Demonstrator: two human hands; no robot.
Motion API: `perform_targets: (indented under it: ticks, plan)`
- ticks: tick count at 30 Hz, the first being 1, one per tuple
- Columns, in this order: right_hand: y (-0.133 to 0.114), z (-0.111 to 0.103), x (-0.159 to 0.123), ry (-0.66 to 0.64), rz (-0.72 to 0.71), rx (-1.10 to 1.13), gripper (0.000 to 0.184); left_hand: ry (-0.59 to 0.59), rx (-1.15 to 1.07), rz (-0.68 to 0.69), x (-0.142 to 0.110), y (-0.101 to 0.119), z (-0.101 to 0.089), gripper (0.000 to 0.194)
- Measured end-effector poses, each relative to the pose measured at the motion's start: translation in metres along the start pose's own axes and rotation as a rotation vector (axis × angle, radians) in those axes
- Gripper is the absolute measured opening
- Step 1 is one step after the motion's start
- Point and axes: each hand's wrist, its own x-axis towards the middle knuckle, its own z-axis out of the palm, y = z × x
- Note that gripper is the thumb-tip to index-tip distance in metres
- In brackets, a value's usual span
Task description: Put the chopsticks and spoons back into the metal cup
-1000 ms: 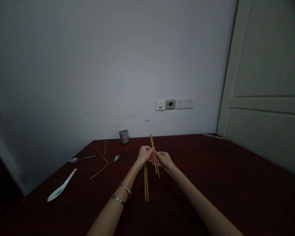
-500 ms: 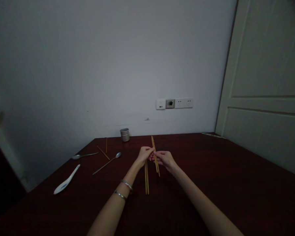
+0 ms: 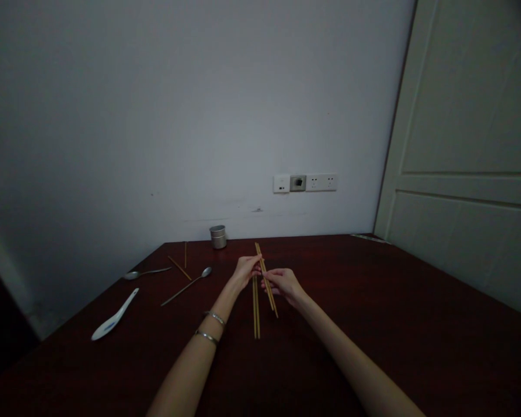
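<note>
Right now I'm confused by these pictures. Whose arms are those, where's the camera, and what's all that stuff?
There's no robot here, just a person's two bare hands: the left hand and the right hand. The camera sits on the person's head, so you see roughly what they see. Both hands are on a pair of chopsticks. On the dark red table lies another pair. Off to the left are a white spoon, two metal spoons and two thin sticks. A metal cup stands near the wall.
</note>
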Motion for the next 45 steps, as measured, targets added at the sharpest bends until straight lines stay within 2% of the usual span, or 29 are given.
perform_targets:
  ticks: [10, 16, 18, 20, 24, 28, 31, 34, 45]
  plan:
    - [0.003, 0.000, -0.002, -0.043, 0.084, -0.005, 0.011, 0.044, 0.088, -0.019, 0.000, 0.000, -0.002, 0.021]
    - [0.006, -0.006, 0.002, -0.088, 0.055, -0.053, 0.018, 0.043, 0.105, -0.029, 0.000, 0.000, -0.001, 0.019]
    - [0.003, -0.009, 0.007, -0.072, 0.051, -0.121, 0.022, 0.030, 0.102, -0.023, 0.000, 0.000, -0.001, 0.018]
    - [-0.002, -0.010, 0.012, 0.005, 0.032, -0.215, 0.025, 0.028, 0.097, -0.020, 0.001, -0.002, -0.001, 0.018]
    - [-0.012, -0.008, 0.023, 0.154, -0.111, -0.392, 0.027, 0.030, 0.095, -0.022, 0.003, -0.005, -0.001, 0.019]
    - [-0.013, -0.002, 0.026, 0.208, -0.255, -0.733, 0.028, 0.026, 0.094, -0.009, 0.005, -0.008, -0.002, 0.020]
    - [-0.012, 0.004, 0.025, 0.252, -0.287, -1.003, 0.024, 0.044, 0.124, -0.005, 0.007, -0.010, -0.003, 0.022]
    - [-0.012, 0.009, 0.022, 0.287, -0.311, -1.166, 0.020, 0.049, 0.161, 0.004, 0.008, -0.013, -0.005, 0.026]
    - [-0.016, 0.016, 0.020, 0.313, -0.203, -1.168, 0.014, 0.015, 0.165, 0.036, 0.016, -0.020, -0.011, 0.023]
